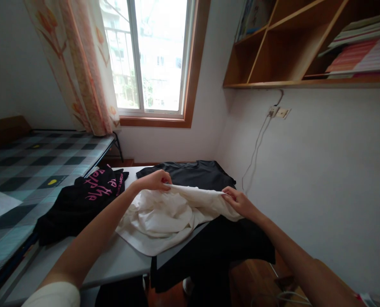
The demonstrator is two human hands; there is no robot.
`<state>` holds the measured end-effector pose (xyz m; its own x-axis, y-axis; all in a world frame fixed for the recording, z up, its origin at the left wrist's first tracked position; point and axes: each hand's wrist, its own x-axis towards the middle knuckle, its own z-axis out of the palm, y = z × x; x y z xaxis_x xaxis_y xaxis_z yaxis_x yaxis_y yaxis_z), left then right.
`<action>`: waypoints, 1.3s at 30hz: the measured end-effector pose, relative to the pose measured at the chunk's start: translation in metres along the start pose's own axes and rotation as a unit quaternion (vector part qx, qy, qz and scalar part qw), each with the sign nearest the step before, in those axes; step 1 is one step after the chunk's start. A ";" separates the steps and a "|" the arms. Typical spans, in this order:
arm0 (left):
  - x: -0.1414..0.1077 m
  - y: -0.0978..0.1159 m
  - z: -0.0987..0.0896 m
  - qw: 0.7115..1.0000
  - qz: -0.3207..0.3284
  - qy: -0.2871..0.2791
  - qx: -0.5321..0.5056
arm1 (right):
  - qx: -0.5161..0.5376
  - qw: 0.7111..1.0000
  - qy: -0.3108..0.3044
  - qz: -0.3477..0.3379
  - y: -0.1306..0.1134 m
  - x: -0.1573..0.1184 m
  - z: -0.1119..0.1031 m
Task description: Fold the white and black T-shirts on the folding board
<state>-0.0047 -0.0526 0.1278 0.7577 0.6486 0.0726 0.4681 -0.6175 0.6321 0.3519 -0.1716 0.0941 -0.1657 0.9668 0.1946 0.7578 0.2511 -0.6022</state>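
One left hand (159, 180), one right hand (239, 203), one cream garment (161, 217), one tabletop (113, 258) with three visible patches of black clothing (78, 202), one bed (4, 168), two wall sockets (273, 111).

Left fingers (166, 175) and right fingers (231, 192) pinch white cloth (166, 213).

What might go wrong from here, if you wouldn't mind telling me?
The black cloth overhangs the near edge of the white table, so a tug might send it sliding to the floor.

The white cloth is pinched by the left hand and right hand but bunched below them, so creases could set in.

The left arm passes close to the pink-lettered black garment and might knock it askew.
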 end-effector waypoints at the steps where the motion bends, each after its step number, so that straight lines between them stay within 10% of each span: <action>1: -0.005 -0.003 -0.005 0.999 -0.017 -0.042 -0.005 | 0.013 1.000 0.015 -0.002 -0.008 0.004 0.002; 4: -0.012 -0.008 -0.005 0.987 -0.072 -0.140 -0.035 | 0.021 0.999 0.021 -0.032 -0.031 0.011 0.013; 6: -0.007 -0.005 0.007 0.993 -0.069 -0.097 -0.015 | 0.005 0.997 -0.016 -0.081 -0.046 0.012 0.023; 9: 0.015 0.007 0.038 0.999 0.028 -0.003 0.047 | -0.032 0.981 -0.082 -0.171 -0.066 0.008 0.034; 12: 0.042 0.021 0.074 0.985 0.138 -0.070 0.069 | -0.028 0.969 -0.117 -0.217 -0.078 0.003 0.036; 18: 0.067 0.032 0.127 0.973 0.134 -0.168 0.089 | 0.007 0.990 -0.082 -0.114 -0.060 -0.006 0.018; 30: 0.053 0.019 0.076 0.994 0.083 0.045 -0.058 | -0.025 0.993 -0.115 0.032 -0.002 -0.019 -0.003; 39: 0.033 0.013 0.053 0.993 0.061 -0.059 -0.086 | 0.031 0.991 -0.128 0.037 -0.018 -0.002 -0.006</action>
<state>0.0508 -0.0627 0.0982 0.8567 0.5107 0.0722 0.2925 -0.5962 0.7476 0.3422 -0.1784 0.1091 -0.2710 0.9613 -0.0493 0.7345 0.1734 -0.6561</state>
